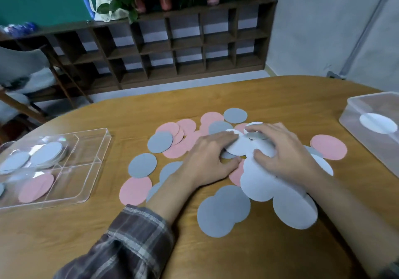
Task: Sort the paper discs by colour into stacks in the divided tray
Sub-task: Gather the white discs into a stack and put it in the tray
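Note:
Pink (135,190), grey (222,211) and white paper discs (259,183) lie scattered and overlapping in the middle of the wooden table. At the left stands the clear divided tray (101,149); grey discs (45,153) sit in its far compartment and a pink disc (35,188) in its near one. My left hand (209,160) pinches a white disc (238,147) at the centre of the pile, fingers on top and thumb at its near edge. Just to the right, my right hand (285,151) curls over more white discs, fingertips down and thumb pressed on them.
A clear plastic box (354,114) with a white disc (377,123) inside stands at the table's right edge. A lone pink disc (328,147) lies between it and the pile. Beyond the table are a chair (26,67) and a dark shelf unit (172,45) with plants.

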### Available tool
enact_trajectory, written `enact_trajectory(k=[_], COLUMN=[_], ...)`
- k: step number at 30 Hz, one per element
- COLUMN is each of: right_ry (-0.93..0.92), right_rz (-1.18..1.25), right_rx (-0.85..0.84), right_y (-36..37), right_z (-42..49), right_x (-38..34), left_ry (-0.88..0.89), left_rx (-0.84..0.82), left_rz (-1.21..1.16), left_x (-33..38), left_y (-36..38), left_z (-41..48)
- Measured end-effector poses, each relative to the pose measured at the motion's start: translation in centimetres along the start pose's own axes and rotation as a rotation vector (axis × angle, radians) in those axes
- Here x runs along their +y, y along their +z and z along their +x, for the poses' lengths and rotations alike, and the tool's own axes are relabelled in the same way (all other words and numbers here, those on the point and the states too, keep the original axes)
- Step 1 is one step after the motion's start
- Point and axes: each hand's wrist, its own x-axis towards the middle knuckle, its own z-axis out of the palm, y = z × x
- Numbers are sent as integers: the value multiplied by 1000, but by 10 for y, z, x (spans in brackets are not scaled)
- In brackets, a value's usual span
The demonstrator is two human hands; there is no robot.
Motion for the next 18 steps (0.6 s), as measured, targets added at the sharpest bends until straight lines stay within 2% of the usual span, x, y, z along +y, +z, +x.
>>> enact_trajectory(k=[6,11,18], right_ry=[-52,-77,-128], right_rz=[-37,-83,-45], right_rx=[-71,-133,-133], right_y=[0,2,9], right_z=[2,-2,-3], right_x=[1,1,-2], left_ry=[55,-10,-12], left_rx=[62,61,119], left_rz=[120,151,158], left_x=[-13,-10,3], left_y=[7,4,-3], left_z=[-5,-11,-18])
